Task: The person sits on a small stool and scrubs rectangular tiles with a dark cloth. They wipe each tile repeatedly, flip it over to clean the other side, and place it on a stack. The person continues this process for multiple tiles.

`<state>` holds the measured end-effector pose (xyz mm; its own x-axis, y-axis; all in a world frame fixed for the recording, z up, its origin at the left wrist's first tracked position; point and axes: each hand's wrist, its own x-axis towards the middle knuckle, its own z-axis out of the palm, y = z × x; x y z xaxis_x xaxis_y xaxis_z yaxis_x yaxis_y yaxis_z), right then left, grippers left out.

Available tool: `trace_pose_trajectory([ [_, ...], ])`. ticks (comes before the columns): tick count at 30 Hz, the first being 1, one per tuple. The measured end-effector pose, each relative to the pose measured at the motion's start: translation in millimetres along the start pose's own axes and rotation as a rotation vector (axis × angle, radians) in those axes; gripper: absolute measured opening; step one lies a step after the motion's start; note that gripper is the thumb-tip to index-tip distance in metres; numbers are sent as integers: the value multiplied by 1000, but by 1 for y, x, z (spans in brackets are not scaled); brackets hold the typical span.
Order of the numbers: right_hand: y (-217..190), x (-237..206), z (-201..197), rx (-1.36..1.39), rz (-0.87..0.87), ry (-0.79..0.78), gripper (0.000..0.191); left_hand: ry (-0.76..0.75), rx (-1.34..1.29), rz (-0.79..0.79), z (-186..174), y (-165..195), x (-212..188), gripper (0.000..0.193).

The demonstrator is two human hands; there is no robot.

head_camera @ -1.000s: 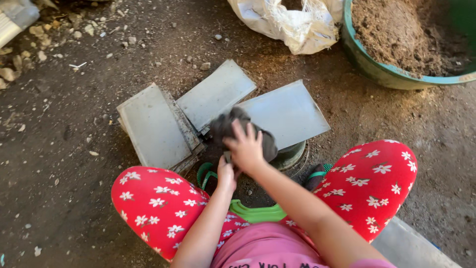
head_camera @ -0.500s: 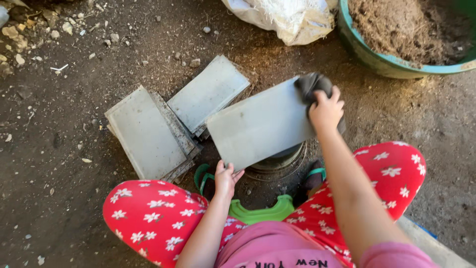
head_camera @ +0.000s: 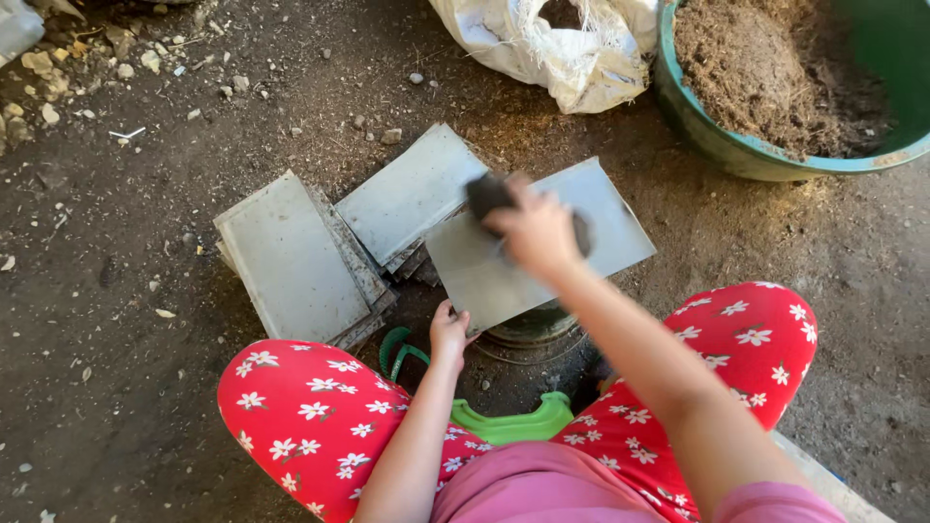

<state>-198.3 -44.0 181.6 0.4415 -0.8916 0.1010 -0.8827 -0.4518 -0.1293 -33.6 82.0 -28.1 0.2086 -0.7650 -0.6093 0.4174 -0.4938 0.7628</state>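
The person is sitting low on the dirt ground (head_camera: 116, 387), knees apart in red flowered trousers, and is working on a grey rectangular slab (head_camera: 542, 242) that is lying tilted across a round dark object (head_camera: 533, 334) between the knees. The left hand (head_camera: 449, 334) is pinching the slab's near left corner, fingers curled onto its edge, steadying it. The right hand (head_camera: 538, 230) is pressing down on the middle of the slab's top face, fingers clenched around a dark wad (head_camera: 489, 194) that looks like a rag or scrubbing pad; the hand is blurred, so it seems to be sweeping across the surface. Judging by this, the step in hand is rubbing or wiping the slab's face, with the left hand bracing it. Going on with this step is calling for a firm hold at the corner so the slab is not sliding off its round support, and for strokes that are reaching the far and right edges. To the left, two more grey slabs are lying: one stack (head_camera: 291, 257) on the near left and another slab (head_camera: 412, 194) just beyond it, its right edge tucked under the worked slab. Far right, a green basin (head_camera: 717, 136) is holding brown soil, with a white sack (head_camera: 562, 48) beside it on its left. A green plastic piece (head_camera: 509, 421) is showing near the person's lap.
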Motion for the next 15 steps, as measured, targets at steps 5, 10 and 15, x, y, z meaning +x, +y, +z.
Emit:
trace_pose_trajectory([
  [5,-71,-35,57,-47,-305,8,55,3,98,16,-23,16,12,37],
  [10,63,-7,54,-87,267,-34,49,-1,178,-45,-29,23,8,41],
  [15,231,-11,-1,-19,798,-134,39,85,209,114,-24,33,13,43],
])
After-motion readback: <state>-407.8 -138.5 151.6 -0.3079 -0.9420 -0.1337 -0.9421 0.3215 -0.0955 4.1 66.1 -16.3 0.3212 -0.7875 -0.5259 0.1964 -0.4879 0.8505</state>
